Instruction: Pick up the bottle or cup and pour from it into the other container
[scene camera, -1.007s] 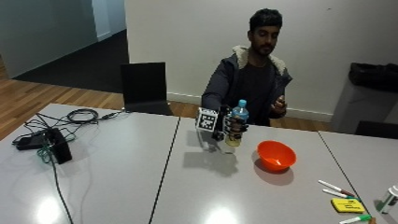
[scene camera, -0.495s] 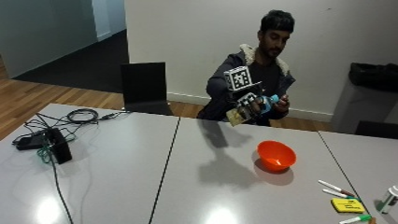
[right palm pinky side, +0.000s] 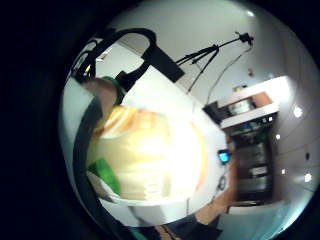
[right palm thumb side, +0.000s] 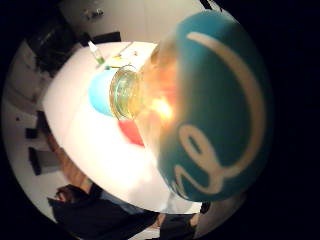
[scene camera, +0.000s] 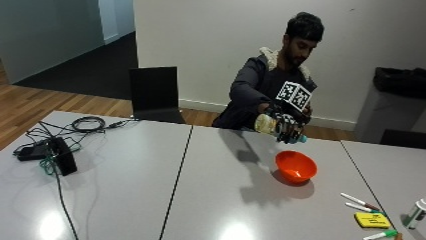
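**Bottle tipped over the bowl**

Since half a second ago the bottle's swung down from chest height, neck now pointing toward the round orange plastic bowl (scene camera: 295, 166) on the grey table (scene camera: 200, 200). Black-gloved right hand (scene camera: 287, 127) is wrapped around the clear plastic bottle with teal label (scene camera: 269, 123), tilted sideways above the bowl.

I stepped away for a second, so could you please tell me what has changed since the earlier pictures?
The gloved right hand lifted the bottle off the table and tipped it on its side, neck toward the orange bowl. The bowl and markers stayed put.
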